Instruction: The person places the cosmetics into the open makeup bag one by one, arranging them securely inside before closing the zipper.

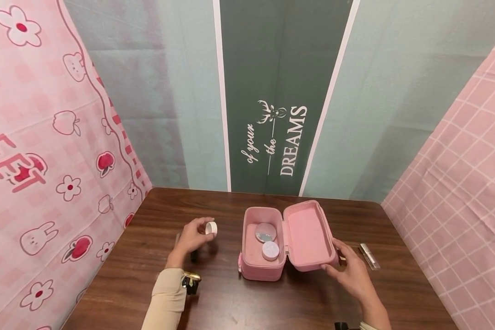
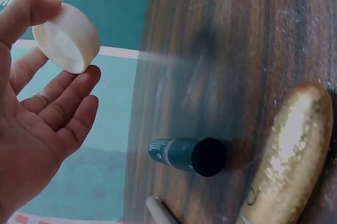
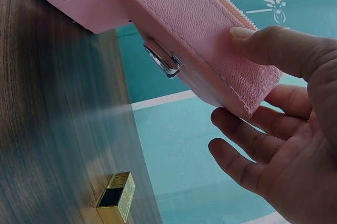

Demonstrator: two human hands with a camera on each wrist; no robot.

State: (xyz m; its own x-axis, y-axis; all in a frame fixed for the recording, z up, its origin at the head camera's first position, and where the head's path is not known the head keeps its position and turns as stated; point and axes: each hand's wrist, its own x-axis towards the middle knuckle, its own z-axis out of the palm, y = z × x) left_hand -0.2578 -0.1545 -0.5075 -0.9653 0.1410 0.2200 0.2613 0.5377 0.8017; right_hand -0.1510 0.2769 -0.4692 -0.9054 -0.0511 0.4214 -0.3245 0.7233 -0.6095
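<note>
Between the thumb and fingers of my left hand (image 1: pixel 193 236) I pinch a small white round container (image 2: pixel 68 37), raised above the table left of the pink case (image 1: pixel 261 273). The case stands with its zippered lid (image 1: pixel 309 233) swung out to the right. My right hand (image 1: pixel 350 270) grips the lid's outer edge, thumb on one side and fingers on the other, as the right wrist view shows. Inside the case lie a round compact (image 1: pixel 266 232) with a shiny, mirror-like part and a smaller pale round container (image 1: pixel 270 250) in front of it.
A dark cylinder (image 2: pixel 184 155) and a glittery gold item (image 2: pixel 289 155) are below my left hand, with a pale slim tube (image 2: pixel 160 211) beside them. Right of the lid lies a slim gold-and-clear item (image 1: pixel 369 255). Fabric hangings (image 1: pixel 181 91) border the wooden table (image 1: pixel 231 302).
</note>
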